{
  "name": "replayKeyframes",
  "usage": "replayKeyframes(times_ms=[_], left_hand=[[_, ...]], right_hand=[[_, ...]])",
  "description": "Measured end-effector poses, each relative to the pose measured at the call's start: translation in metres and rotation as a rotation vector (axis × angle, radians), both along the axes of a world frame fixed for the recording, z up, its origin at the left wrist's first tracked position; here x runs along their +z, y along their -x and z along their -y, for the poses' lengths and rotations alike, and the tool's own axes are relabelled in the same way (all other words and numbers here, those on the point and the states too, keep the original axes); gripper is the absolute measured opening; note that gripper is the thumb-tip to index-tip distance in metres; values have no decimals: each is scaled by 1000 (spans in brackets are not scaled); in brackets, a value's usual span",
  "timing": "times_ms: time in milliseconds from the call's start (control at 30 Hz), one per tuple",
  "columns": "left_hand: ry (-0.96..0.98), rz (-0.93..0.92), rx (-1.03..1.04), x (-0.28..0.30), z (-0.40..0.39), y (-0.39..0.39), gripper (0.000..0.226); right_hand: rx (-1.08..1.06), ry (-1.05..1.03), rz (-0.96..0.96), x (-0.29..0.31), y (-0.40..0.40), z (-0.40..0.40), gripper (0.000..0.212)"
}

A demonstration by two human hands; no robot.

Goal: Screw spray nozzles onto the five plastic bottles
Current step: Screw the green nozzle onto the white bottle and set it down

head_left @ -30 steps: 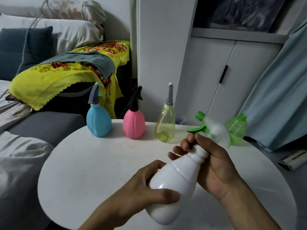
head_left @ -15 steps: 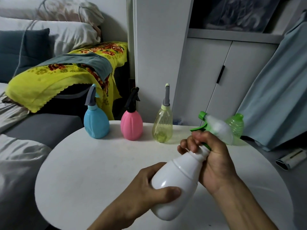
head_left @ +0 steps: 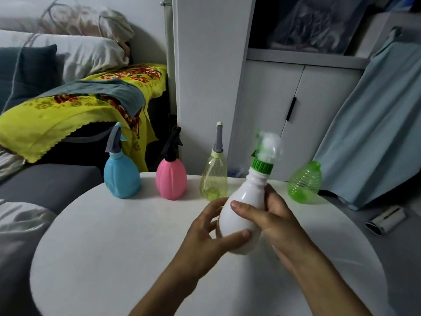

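I hold a white bottle nearly upright above the round white table. A green and white spray nozzle sits on its neck, blurred. My right hand grips the bottle's upper body, thumb across the front. My left hand cups the lower body from the left, thumb under it. Along the table's far edge stand a blue bottle, a pink bottle and a yellow clear bottle, each with a nozzle on. A green ribbed bottle at the right has no nozzle.
A grey sofa with a yellow flowered cloth lies behind the table on the left. White cabinet doors stand behind, and a pale blue curtain hangs at the right. A small roller-like object lies on the floor.
The white bottle has swung from tilted to nearly upright. My right hand has slid from the nozzle collar down to the bottle's body. My left hand's grip has loosened.
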State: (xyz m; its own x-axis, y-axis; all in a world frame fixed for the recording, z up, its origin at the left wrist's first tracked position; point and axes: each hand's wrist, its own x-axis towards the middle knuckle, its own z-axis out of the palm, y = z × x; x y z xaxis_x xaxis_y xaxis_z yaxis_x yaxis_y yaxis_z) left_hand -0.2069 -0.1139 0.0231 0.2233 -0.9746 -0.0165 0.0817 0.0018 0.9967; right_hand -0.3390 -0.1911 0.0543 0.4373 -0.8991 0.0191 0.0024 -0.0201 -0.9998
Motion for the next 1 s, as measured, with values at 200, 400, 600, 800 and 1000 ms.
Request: replayKeyframes(times_ms=[200, 400, 600, 800, 1000], left_hand=[[-132, -9, 179, -11, 16, 2, 56], [-114, 47, 227, -17, 16, -11, 44], [-143, 118, 231, -23, 15, -20, 40], [-156, 133, 222, -22, 12, -16, 39], [-147, 176, 243, -21, 7, -15, 38]], right_hand=[[-330, 263, -165, -3, 14, 65, 50], [-442, 310, -265, -35, 9, 139, 58], [-361, 236, -328, -82, 4, 151, 62], [-411, 278, -336, -86, -2, 150, 62], [-427, 282, -359, -84, -1, 146, 61]])
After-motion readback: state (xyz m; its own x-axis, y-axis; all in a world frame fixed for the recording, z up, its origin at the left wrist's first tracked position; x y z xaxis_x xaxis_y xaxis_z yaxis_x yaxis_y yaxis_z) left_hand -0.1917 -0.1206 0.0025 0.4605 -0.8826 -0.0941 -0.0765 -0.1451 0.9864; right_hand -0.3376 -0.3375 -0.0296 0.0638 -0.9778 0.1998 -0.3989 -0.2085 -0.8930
